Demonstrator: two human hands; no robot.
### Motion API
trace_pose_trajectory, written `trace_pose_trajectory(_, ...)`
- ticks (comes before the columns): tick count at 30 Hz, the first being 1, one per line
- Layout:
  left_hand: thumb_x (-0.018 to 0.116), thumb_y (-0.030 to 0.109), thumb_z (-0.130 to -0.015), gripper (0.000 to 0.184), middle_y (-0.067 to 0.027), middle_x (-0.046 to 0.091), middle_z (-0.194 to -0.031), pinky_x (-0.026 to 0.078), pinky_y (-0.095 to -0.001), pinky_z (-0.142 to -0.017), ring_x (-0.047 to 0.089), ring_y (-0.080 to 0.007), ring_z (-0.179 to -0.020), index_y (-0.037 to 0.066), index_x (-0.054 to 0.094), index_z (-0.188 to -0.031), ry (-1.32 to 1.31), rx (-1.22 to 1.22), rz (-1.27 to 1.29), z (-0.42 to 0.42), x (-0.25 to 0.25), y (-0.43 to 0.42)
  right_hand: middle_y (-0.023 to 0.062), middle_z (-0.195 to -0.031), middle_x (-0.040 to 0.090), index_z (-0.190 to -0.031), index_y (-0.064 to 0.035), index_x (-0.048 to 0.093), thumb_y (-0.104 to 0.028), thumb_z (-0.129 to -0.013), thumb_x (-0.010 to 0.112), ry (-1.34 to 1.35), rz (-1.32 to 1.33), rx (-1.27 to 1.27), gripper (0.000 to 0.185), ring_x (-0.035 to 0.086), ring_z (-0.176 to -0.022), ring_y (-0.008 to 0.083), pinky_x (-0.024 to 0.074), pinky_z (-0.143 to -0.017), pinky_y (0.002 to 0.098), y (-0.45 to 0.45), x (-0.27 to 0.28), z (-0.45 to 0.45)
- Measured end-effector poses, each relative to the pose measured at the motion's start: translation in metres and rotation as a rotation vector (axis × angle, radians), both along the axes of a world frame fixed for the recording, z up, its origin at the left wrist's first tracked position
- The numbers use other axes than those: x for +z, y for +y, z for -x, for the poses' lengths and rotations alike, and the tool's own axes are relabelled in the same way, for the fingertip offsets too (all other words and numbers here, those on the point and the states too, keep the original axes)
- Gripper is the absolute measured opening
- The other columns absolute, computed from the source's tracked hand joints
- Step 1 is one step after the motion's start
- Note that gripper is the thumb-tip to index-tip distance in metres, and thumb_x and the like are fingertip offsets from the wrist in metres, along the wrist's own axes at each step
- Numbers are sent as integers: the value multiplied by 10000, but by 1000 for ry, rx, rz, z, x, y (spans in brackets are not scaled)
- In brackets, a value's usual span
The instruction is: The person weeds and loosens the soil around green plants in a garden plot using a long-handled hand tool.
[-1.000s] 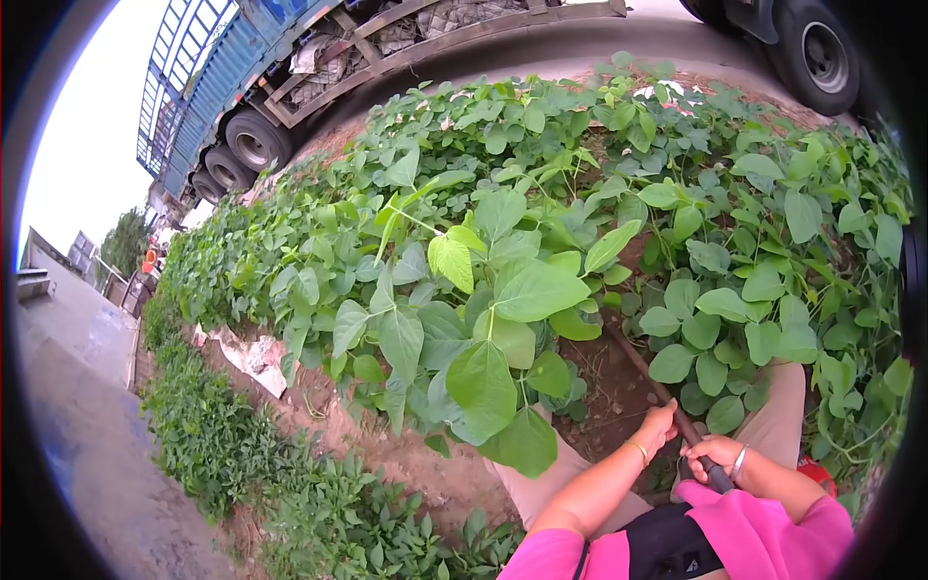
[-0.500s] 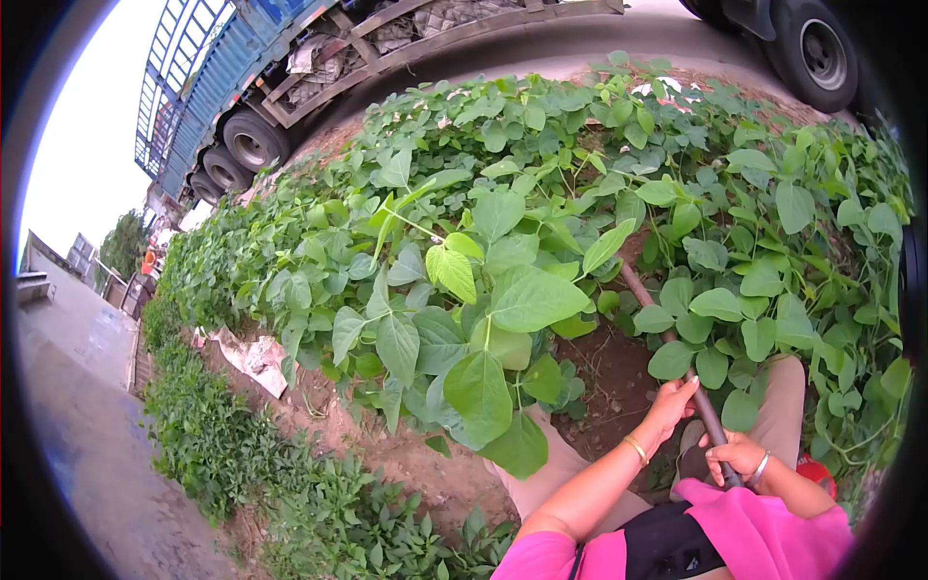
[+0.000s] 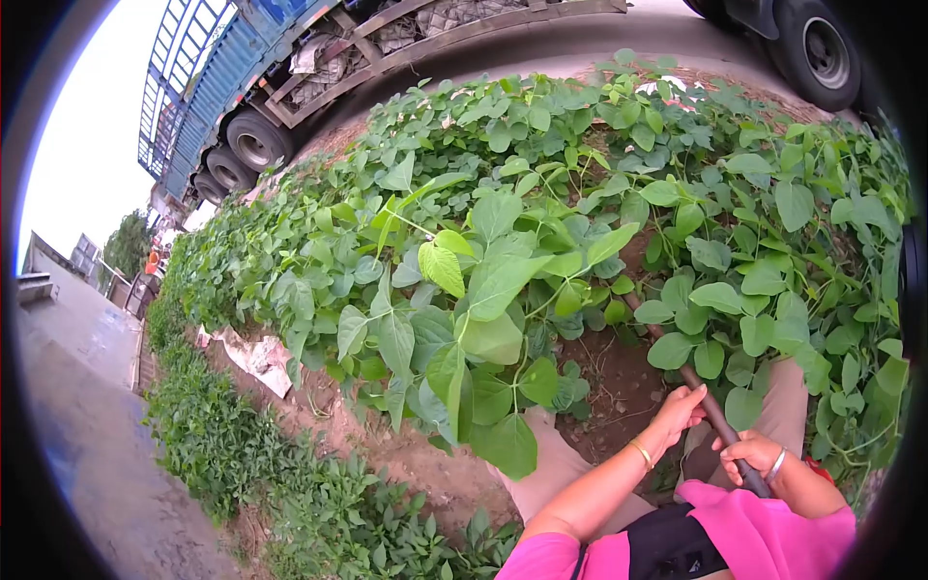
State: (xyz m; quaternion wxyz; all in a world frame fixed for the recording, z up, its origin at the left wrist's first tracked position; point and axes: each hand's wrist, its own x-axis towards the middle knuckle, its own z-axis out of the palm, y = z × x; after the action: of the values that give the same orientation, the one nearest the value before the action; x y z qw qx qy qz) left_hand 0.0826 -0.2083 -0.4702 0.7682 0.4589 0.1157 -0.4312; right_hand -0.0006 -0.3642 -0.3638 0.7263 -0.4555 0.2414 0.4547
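A long brown wooden handle (image 3: 713, 414) slants from the leaves down toward my lap. My left hand (image 3: 681, 410), with a gold-coloured bangle at its wrist, is closed around it on the upper part. Lower down, near the handle's butt end, my right hand (image 3: 754, 452) wraps it too, a silver-coloured bangle on that wrist. The far end of the handle goes in among leaves above bare soil (image 3: 614, 382), so whatever sits on it is hidden. Broad green leafy plants (image 3: 503, 290) crowd close in front of my arms.
Dense vines (image 3: 773, 232) spread to the right. A pale scrap of sheeting (image 3: 259, 360) lies on the soil at left, beside low weeds (image 3: 319, 503). A blue truck (image 3: 208, 116) stands at the back left, and another vehicle's wheel (image 3: 826, 53) shows at top right. Pavement (image 3: 77, 387) runs along the left.
Both hands have shifted slightly to the right with the handle, whose butt end is now further right. The large leaves in front have swayed and turned.
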Motion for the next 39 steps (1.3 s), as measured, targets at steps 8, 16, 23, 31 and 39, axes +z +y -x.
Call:
trace_pose_trajectory(8, 502, 391, -782, 294, 12, 525, -810, 398, -200, -576, 478, -61, -664, 117, 477, -886, 104, -171, 148, 41, 20, -10, 81, -584, 494, -926, -1, 457, -58, -695, 527, 65, 72, 97, 248, 481, -459, 156, 415, -430, 282, -35, 22, 33)
trace_pose_trajectory(16, 395, 393, -819, 328, -29, 508, -707, 385, -201, -470, 476, -97, -599, 84, 503, -801, 320, -146, -110, 47, -30, -20, 72, -605, 493, -958, 30, 436, -76, -697, 522, 270, -102, 80, 295, 478, -515, 153, 416, -484, 270, -26, -43, 24)
trace_pose_trajectory(23, 413, 384, -821, 310, -7, 508, -665, 379, -186, -480, 467, -79, -567, 89, 487, -760, 78, -15, -176, 23, -24, -12, 83, -550, 472, -905, -19, 434, -67, -698, 523, 31, -25, 80, 230, 470, -421, 169, 410, -384, 306, 1, -24, 11)
trace_pose_trajectory(31, 433, 400, -813, 312, -4, 521, -705, 387, -210, -546, 483, -80, -612, 90, 460, -789, -222, 73, -54, 20, 17, -9, 85, -542, 470, -938, -26, 431, -24, -691, 518, -42, -72, 53, 261, 471, -448, 164, 408, -413, 288, -17, -7, 13)
trace_pose_trajectory(39, 371, 397, -832, 308, -15, 543, -735, 386, -251, -610, 479, -118, -640, 108, 477, -820, 287, -17, -195, 40, -52, -10, 86, -565, 487, -906, -9, 446, -63, -704, 523, 86, 36, 179, 223, 478, -468, 171, 407, -436, 287, 3, -53, 16)
